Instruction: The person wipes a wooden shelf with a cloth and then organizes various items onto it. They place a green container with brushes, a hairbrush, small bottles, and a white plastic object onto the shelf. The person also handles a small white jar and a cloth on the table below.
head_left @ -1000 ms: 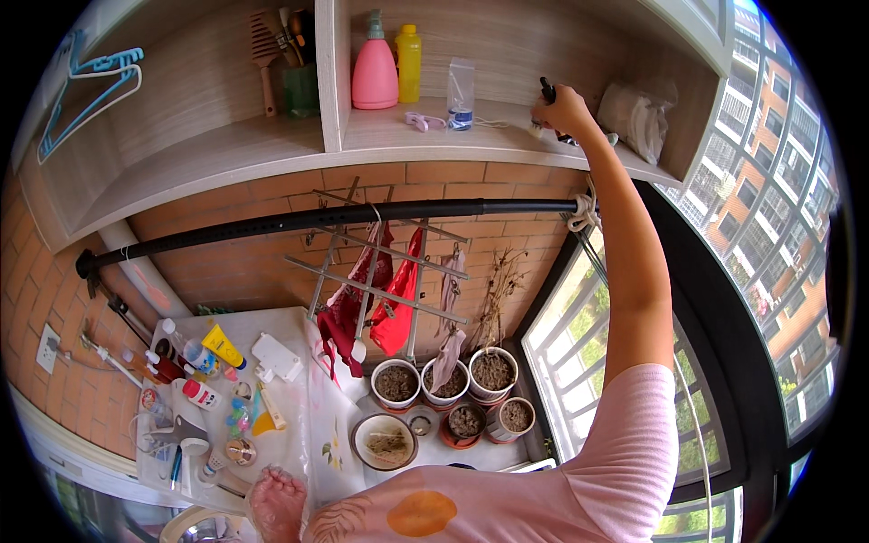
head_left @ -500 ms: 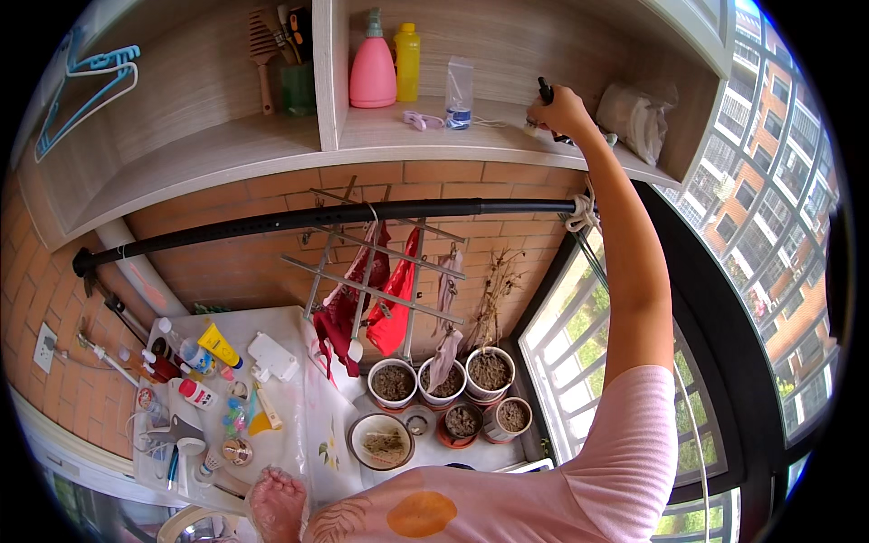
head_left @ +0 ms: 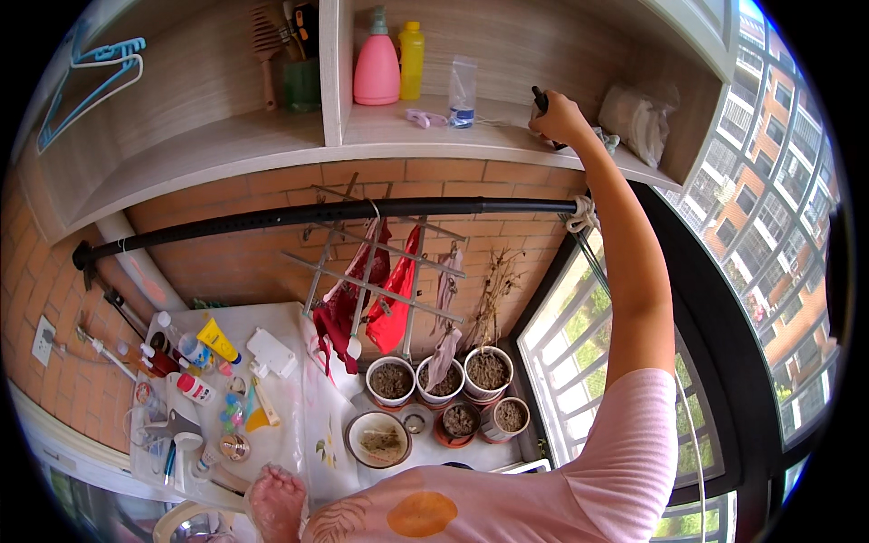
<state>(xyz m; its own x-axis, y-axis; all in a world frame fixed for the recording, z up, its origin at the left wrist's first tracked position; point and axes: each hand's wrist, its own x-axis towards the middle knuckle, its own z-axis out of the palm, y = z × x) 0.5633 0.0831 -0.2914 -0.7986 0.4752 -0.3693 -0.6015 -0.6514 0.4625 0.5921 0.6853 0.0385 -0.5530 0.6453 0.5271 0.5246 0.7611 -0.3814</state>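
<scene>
My right hand [head_left: 563, 122] is raised at arm's length to the right part of the shelf. Its fingers are wrapped round a black, rod-like thing [head_left: 540, 100], whose ends stick out above and below the fist; its exact kind does not show. Close by on the shelf stand a clear packet with blue contents [head_left: 462, 104] and a bulky clear bag of white stuff [head_left: 638, 120]. At the lower edge, beside the cluttered table, my left hand [head_left: 276, 502] has its fingers curled in; whatever they may hold is hidden.
A pink spray bottle [head_left: 377, 68] and a yellow bottle [head_left: 410, 61] share the wooden shelf [head_left: 244, 149]. Below it, a black pole [head_left: 299, 219] and a rack with red cloths [head_left: 391, 308] cross the space. Flowerpots [head_left: 392, 382] stand by the window; bottles and tubes crowd the table [head_left: 285, 312].
My right hand has shifted slightly down, and the black thing in it has tilted a little. My left hand has barely moved.
</scene>
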